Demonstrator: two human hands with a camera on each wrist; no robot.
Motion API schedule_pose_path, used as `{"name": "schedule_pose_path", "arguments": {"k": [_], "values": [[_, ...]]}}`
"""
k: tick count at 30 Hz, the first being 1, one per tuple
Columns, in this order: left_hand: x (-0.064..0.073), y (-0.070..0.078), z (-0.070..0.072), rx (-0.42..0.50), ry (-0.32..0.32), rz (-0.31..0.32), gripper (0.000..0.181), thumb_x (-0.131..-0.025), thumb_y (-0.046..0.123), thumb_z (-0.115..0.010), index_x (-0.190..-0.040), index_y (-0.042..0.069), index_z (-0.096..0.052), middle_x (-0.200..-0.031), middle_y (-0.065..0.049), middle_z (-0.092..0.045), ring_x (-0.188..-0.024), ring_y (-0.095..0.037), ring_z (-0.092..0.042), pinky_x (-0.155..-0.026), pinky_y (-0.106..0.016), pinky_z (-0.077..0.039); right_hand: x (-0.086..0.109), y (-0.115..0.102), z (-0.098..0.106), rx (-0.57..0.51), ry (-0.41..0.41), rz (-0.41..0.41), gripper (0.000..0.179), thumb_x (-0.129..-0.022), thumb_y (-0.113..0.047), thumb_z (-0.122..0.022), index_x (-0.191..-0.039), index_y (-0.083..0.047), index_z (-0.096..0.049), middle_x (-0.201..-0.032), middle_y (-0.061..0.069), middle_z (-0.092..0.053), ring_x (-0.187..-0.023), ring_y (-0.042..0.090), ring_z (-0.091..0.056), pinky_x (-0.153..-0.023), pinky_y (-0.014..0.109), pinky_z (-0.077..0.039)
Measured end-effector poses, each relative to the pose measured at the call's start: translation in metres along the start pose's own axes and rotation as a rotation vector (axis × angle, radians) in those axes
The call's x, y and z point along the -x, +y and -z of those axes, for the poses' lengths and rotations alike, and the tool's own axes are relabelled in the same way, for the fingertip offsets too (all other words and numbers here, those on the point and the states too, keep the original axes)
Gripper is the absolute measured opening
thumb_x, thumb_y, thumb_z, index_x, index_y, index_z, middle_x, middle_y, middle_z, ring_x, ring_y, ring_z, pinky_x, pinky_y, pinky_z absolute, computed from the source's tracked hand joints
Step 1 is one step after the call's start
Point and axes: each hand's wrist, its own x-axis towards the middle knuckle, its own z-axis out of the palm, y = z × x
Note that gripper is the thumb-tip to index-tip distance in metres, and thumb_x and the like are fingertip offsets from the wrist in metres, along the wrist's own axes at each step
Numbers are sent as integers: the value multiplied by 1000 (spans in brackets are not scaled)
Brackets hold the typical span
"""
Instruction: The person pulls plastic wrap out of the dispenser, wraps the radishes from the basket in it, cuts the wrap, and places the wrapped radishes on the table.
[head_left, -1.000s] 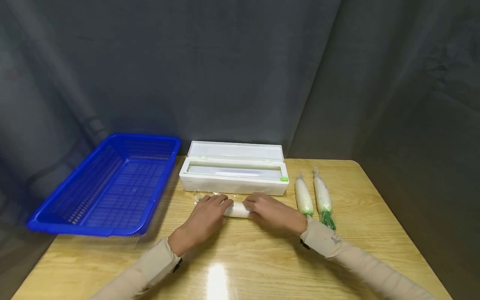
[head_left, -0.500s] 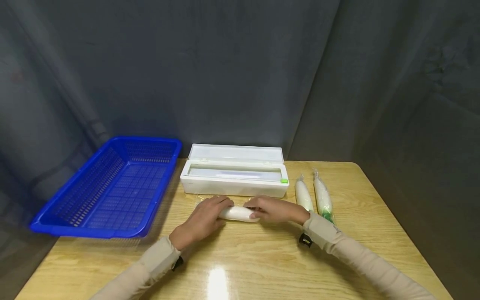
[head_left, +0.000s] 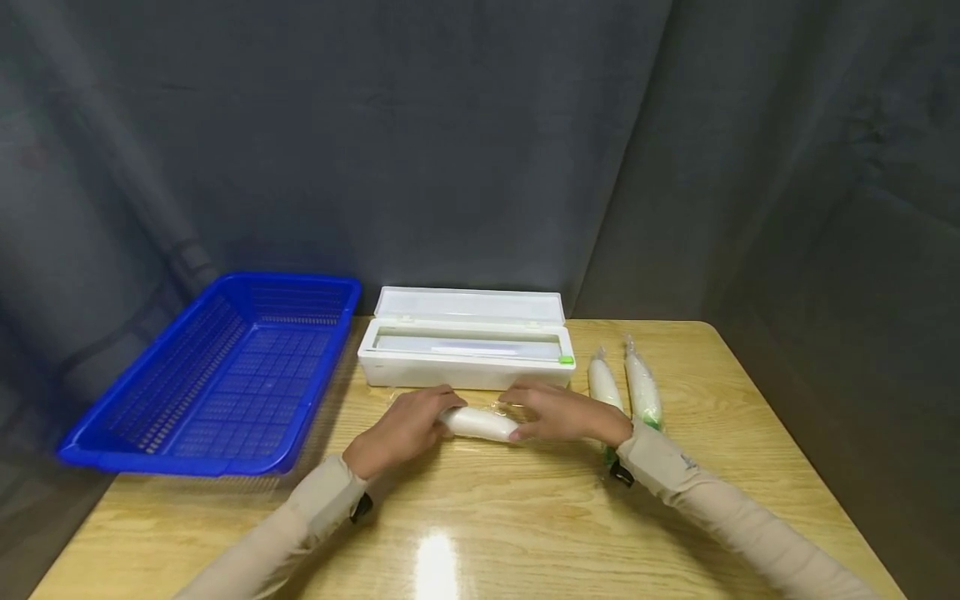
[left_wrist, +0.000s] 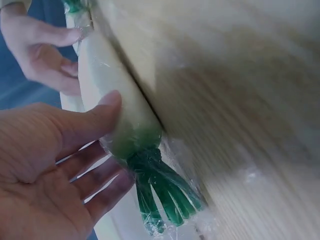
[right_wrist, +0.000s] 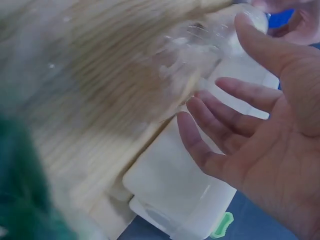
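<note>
A white radish [head_left: 480, 423] with green tops lies crosswise on the table before me, partly wrapped in clear cling film [right_wrist: 187, 55]. My left hand [head_left: 405, 425] holds its leafy end, thumb on top and fingers curled beneath, as the left wrist view shows. The cut green stalks [left_wrist: 167, 192] stick out past those fingers under the film. At the radish's other end is my right hand [head_left: 558, 412], its thumb by the tip and its fingers spread apart in the right wrist view. Behind both hands stands a white cling film dispenser [head_left: 465, 371] with its lid up.
A blue plastic basket [head_left: 322, 375] stands on the left side of the wooden table [head_left: 465, 517]. Two film-wrapped radishes [head_left: 642, 387] lie on the right, partly behind my right forearm. The dispenser has a green cutter slider [head_left: 566, 360]. A dark curtain [head_left: 450, 150] hangs behind.
My right hand has opened its fingers and shifted slightly right, exposing more of the radish's tip. The left hand stays on the leafy end, and the radish has turned slightly.
</note>
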Motion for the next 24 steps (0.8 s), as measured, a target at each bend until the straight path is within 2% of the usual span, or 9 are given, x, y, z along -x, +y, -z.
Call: {"name": "schedule_pose_path", "arguments": {"k": [4,10,14,17,19,21,22,24], "values": [[-4,-6,3,27,-43,-16,32,-90,8,-80,-121,6,-74,-108,-6,-71,-95,-22,-70,-81,-40,-58,3,-1,-3,61,68,13,56,-94,-29,-79,-138,1,-63,-131,13,-62,-119,27,-61,-98,43,-54],[-9,-12,7,106,-118,8,24,-96,11,-75,-120,9,-73,-104,-3,-67,-88,-16,-62,-77,-36,-54,4,-12,-13,224,207,109,46,-90,-29,-84,-125,-4,-69,-117,7,-66,-102,20,-64,-86,36,-56],[-14,-15,9,195,-212,-6,9,-99,13,-71,-107,9,-73,-89,3,-57,-79,-10,-49,-72,-29,-45,6,-17,-24,377,256,167,40,-88,-33,-85,-112,-7,-68,-108,4,-67,-93,17,-62,-82,32,-55],[-16,-16,10,308,-294,-34,6,-100,10,-69,-96,7,-71,-77,7,-47,-69,-6,-41,-68,-25,-39,6,-19,-30,432,283,189,33,-88,-30,-85,-105,-9,-66,-104,2,-66,-91,16,-62,-82,31,-55],[-18,-17,11,372,-337,-19,17,-102,9,-66,-85,6,-65,-70,8,-40,-64,-6,-35,-66,-24,-36,4,-19,-31,422,284,194,29,-89,-26,-85,-102,-9,-65,-101,2,-65,-89,16,-61,-80,30,-54],[-19,-16,13,407,-347,-6,24,-103,7,-64,-79,7,-59,-67,7,-36,-61,-6,-32,-65,-23,-35,1,-17,-28,370,267,202,23,-91,-20,-83,-99,-9,-64,-97,1,-65,-85,13,-60,-76,28,-53],[-18,-15,12,397,-333,0,26,-103,7,-63,-79,8,-56,-67,6,-36,-62,-7,-33,-65,-24,-36,0,-16,-27,335,249,204,21,-92,-19,-82,-97,-9,-64,-94,0,-64,-82,12,-58,-73,26,-52],[-13,-10,10,304,-248,-3,19,-102,8,-65,-84,5,-61,-72,3,-46,-66,-10,-42,-67,-27,-42,-4,-12,-23,236,198,196,19,-94,-16,-80,-94,-10,-62,-87,-2,-60,-75,8,-53,-67,23,-47]]}}
